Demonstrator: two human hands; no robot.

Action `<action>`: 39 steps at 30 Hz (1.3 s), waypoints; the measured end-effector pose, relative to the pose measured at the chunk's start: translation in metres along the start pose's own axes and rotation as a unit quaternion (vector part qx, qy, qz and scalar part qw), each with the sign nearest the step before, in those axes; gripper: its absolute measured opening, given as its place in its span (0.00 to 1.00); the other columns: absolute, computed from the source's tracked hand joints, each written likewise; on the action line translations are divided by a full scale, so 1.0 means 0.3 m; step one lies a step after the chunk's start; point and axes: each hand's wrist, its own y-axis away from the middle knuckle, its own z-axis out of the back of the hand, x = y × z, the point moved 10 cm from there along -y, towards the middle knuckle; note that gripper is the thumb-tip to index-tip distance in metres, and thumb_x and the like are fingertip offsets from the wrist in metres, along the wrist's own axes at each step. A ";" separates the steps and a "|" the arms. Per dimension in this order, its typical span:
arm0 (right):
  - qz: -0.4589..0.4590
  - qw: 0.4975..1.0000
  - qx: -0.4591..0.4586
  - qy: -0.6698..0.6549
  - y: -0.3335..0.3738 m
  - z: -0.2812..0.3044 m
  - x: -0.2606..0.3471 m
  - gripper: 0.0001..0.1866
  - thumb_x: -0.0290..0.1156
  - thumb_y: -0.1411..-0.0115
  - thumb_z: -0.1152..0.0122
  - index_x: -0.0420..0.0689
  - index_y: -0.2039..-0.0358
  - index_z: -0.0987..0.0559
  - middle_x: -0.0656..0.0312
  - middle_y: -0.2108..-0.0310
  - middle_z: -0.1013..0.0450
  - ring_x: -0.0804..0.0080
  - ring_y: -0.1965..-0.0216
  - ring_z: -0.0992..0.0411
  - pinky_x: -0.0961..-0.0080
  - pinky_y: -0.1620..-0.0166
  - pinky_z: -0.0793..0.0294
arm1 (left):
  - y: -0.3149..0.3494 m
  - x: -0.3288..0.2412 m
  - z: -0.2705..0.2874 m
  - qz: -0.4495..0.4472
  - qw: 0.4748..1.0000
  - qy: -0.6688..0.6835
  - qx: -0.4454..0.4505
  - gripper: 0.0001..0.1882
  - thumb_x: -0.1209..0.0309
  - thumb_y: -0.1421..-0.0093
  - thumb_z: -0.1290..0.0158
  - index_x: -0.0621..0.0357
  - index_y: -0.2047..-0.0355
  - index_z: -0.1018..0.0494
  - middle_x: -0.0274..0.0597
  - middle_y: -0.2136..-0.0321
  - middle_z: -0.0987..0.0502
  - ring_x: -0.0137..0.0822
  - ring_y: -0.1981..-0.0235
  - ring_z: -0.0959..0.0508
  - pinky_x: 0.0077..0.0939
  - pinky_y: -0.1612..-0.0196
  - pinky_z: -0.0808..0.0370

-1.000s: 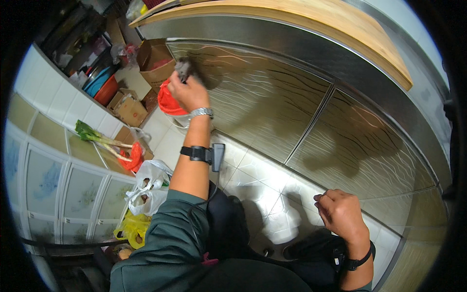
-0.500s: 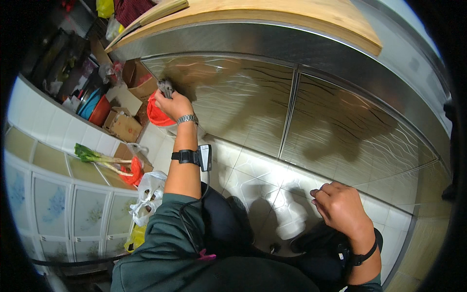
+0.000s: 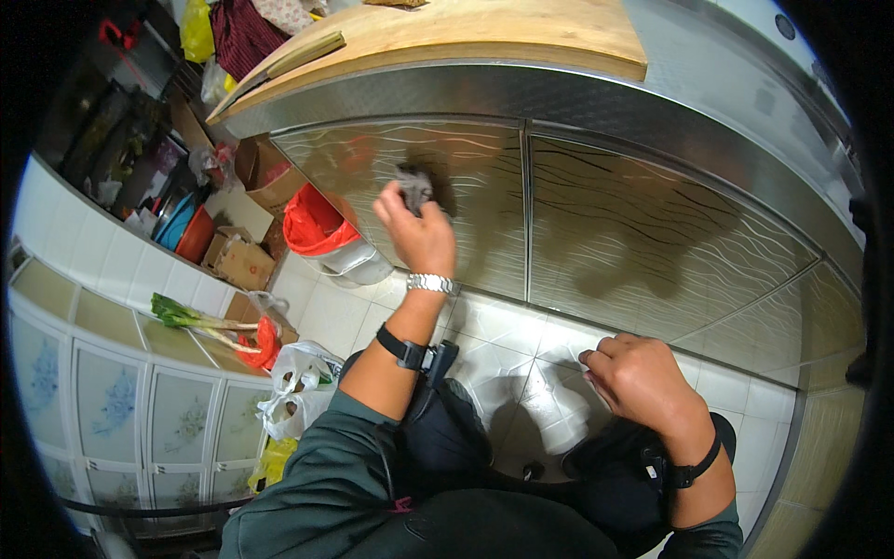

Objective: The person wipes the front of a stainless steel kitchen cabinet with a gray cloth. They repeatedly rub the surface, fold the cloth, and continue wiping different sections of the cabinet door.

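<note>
A crumpled grey rag [image 3: 415,189] is gripped in the fingers of my left hand [image 3: 421,238]. The rag is against the glossy cabinet door [image 3: 475,200], whose surface has a wavy line pattern. My right hand [image 3: 643,387] hangs over my knee on the right, fingers curled in and no object visible in it. To the left of my left hand stands a pale bucket [image 3: 361,264] lined with a red plastic bag [image 3: 317,222].
A wooden board [image 3: 521,33] lies on the metal-edged counter above the doors, with a knife [image 3: 289,63] at its left. Cardboard boxes [image 3: 240,261], leeks [image 3: 191,315] and a white plastic bag [image 3: 298,377] are at the left. Floor tiles [image 3: 484,321] lie below.
My left hand has moved right with the rag, from above the bucket to the door's surface. The red-lined bucket now shows more fully. My right hand stays over my knee.
</note>
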 end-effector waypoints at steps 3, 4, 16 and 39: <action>0.003 1.000 -0.006 0.000 0.006 0.001 -0.001 0.09 0.31 0.33 0.23 0.45 0.54 0.08 0.57 0.64 0.15 0.50 0.60 0.14 0.53 0.56 0.13 | 0.091 -0.103 -0.056 -0.023 0.998 0.042 0.051 0.25 0.76 0.32 0.43 0.59 0.35 0.27 0.56 0.42 0.27 0.64 0.42 0.20 0.57 0.38 0.20; 0.003 1.000 -0.007 -0.001 0.009 0.000 -0.002 0.09 0.31 0.33 0.23 0.45 0.54 0.08 0.57 0.64 0.15 0.50 0.60 0.14 0.53 0.56 0.13 | 0.118 -0.141 -0.071 -0.040 0.996 0.055 0.061 0.25 0.76 0.33 0.42 0.58 0.35 0.27 0.55 0.43 0.27 0.63 0.43 0.20 0.56 0.40 0.20; -0.009 1.000 0.012 0.016 -0.020 -0.026 -0.019 0.07 0.34 0.32 0.23 0.46 0.57 0.10 0.56 0.66 0.17 0.49 0.60 0.15 0.51 0.56 0.13 | 0.255 -0.281 -0.149 -0.021 0.971 0.144 0.189 0.26 0.78 0.34 0.37 0.56 0.35 0.24 0.51 0.47 0.25 0.57 0.50 0.17 0.51 0.50 0.17; -0.021 0.998 0.052 0.003 -0.098 -0.082 -0.024 0.10 0.33 0.32 0.22 0.47 0.52 0.08 0.57 0.62 0.14 0.48 0.57 0.14 0.53 0.54 0.13 | -0.354 0.752 0.294 0.195 0.955 -0.100 -0.200 0.22 0.77 0.29 0.37 0.56 0.36 0.20 0.60 0.38 0.20 0.65 0.39 0.16 0.54 0.33 0.20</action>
